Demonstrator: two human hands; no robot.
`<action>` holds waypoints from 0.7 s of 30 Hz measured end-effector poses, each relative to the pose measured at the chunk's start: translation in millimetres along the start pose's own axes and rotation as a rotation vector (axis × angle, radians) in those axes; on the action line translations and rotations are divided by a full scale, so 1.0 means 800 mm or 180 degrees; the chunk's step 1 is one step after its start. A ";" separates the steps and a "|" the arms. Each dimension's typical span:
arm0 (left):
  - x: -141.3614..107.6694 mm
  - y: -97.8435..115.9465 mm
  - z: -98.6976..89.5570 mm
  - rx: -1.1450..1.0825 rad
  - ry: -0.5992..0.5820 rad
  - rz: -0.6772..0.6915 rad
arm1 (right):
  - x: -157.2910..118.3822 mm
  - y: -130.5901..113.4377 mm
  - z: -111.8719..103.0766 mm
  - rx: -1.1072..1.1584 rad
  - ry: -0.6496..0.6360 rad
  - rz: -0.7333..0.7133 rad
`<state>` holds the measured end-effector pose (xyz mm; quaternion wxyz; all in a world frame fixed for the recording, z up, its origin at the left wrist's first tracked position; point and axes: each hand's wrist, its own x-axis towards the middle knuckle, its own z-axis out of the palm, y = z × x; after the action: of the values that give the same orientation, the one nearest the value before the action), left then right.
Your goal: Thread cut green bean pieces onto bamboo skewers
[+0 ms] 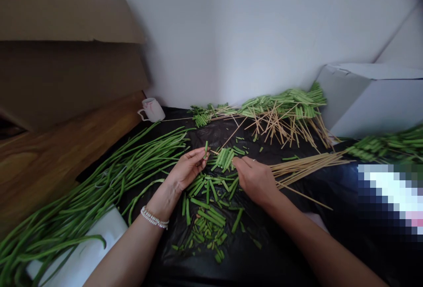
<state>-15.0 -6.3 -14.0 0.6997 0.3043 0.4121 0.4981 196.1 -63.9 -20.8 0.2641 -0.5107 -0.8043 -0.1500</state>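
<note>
Between the thumb and fingers of my left hand (191,167) is a short green bean piece (206,149), held upright. My right hand (256,179) is closed at the right end of a skewer threaded with several bean pieces (225,159); the skewer's bare tip points toward my left hand. Below both hands, cut bean pieces (211,215) and small trimmings (209,232) are scattered on black plastic sheeting (185,262). Long whole beans (132,159) spread out on the left. Bare wooden skewers (304,165) lie just right of my right hand.
Filled bean skewers (280,104) are piled along the wall, and more (390,146) lie at the right. A white mug (153,109) stands at the back left. A cardboard box (69,66) is at the upper left and a white box (380,97) at the right.
</note>
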 end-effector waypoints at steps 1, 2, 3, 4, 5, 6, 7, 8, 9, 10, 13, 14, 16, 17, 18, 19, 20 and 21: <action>0.000 0.000 0.000 0.0001 0.0006 0.0001 | 0.000 0.000 0.000 0.0008 -0.0006 -0.0002; 0.000 0.000 0.000 0.0004 0.0013 0.0002 | 0.000 -0.001 0.000 0.0014 -0.0015 -0.0005; 0.000 0.000 0.000 0.0008 0.0021 0.0001 | 0.000 -0.001 0.000 0.0014 -0.0015 -0.0006; 0.000 0.000 0.000 0.0012 0.0030 -0.0003 | 0.000 -0.001 0.000 0.0009 -0.0009 -0.0008; -0.001 0.000 0.001 0.0014 0.0039 -0.0008 | 0.000 -0.002 0.000 0.0006 -0.0002 -0.0016; -0.001 0.000 0.001 0.0014 0.0043 -0.0008 | 0.000 -0.002 0.000 0.0006 0.0005 -0.0029; -0.001 0.000 0.002 0.0014 0.0040 -0.0002 | 0.000 -0.002 0.000 0.0005 0.0012 -0.0040; -0.002 0.000 0.002 0.0018 0.0026 0.0005 | 0.000 -0.002 0.000 -0.0002 0.0016 -0.0047; -0.003 0.000 0.003 0.0030 0.0001 0.0013 | 0.000 -0.002 0.000 -0.0012 0.0010 -0.0050; -0.003 0.000 0.003 0.0048 -0.0030 0.0023 | 0.000 -0.003 0.000 -0.0024 -0.0004 -0.0051; -0.005 -0.001 0.003 0.0121 -0.0119 0.0060 | 0.000 -0.003 0.000 -0.0047 -0.0049 -0.0047; -0.006 -0.001 0.003 0.0145 -0.0143 0.0075 | 0.000 -0.003 0.000 -0.0045 -0.0066 -0.0047; -0.006 -0.001 0.003 0.0194 -0.0170 0.0113 | 0.000 -0.003 0.000 -0.0045 -0.0091 -0.0039; -0.006 -0.001 0.003 0.0227 -0.0172 0.0136 | 0.000 -0.003 0.001 -0.0048 -0.0102 -0.0031; -0.007 -0.001 0.003 0.0268 -0.0166 0.0163 | 0.000 -0.003 0.001 -0.0051 -0.0116 -0.0023; -0.007 -0.001 0.003 0.0316 -0.0151 0.0199 | 0.000 -0.004 0.001 -0.0053 -0.0135 -0.0014; -0.007 -0.001 0.003 0.0369 -0.0126 0.0241 | 0.000 -0.004 0.000 -0.0054 -0.0159 -0.0003; -0.007 -0.001 0.004 0.0427 -0.0096 0.0292 | 0.000 -0.004 0.000 -0.0056 -0.0187 0.0011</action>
<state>-13.0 -12.0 -11.9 0.6602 0.3766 0.4196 0.4962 193.3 -65.4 -20.9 0.2361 -0.5186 -0.8095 -0.1415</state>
